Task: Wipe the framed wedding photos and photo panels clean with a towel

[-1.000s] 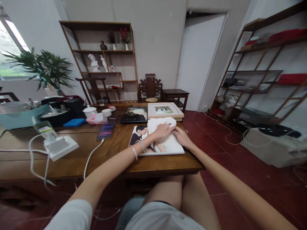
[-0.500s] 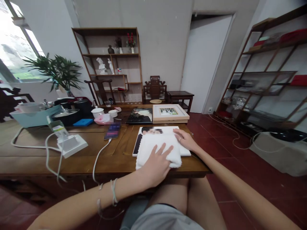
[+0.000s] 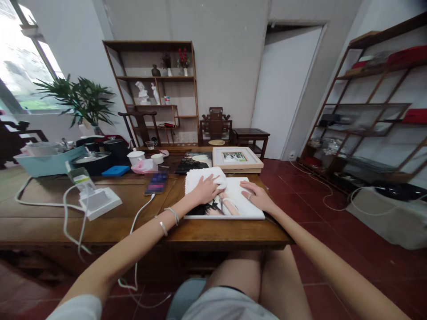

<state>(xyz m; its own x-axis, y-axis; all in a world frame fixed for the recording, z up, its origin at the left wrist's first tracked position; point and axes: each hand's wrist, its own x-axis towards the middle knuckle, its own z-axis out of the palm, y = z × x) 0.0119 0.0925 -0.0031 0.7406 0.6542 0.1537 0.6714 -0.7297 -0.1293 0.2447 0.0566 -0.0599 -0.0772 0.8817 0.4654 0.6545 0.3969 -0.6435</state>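
Just right of the frame's centre, the left hand [image 3: 206,190] lies palm down on a folded white fluffy cloth [image 3: 195,178], fingers extended and slightly parted; whether they pinch any of it, I cannot tell. The cloth covers the upper left part of a white-edged rectangular photo panel [image 3: 247,211], which lies flat near the front edge of the brown wooden table [image 3: 227,231]. The right hand [image 3: 258,195] – a ring on one finger – rests open and flat on the panel's right side, grasping nothing.

Beyond the panel sit a dark glossy photo panel [image 3: 190,163] and, touching or just beside it, a pale wooden picture frame [image 3: 255,162]. Left of centre lies a dark phone [image 3: 156,183] with a white cable plugged in. Farther left stand a white power strip [image 3: 103,204], a flat blue box [image 3: 115,170] and, near the left edge, a light-blue basket [image 3: 50,163].
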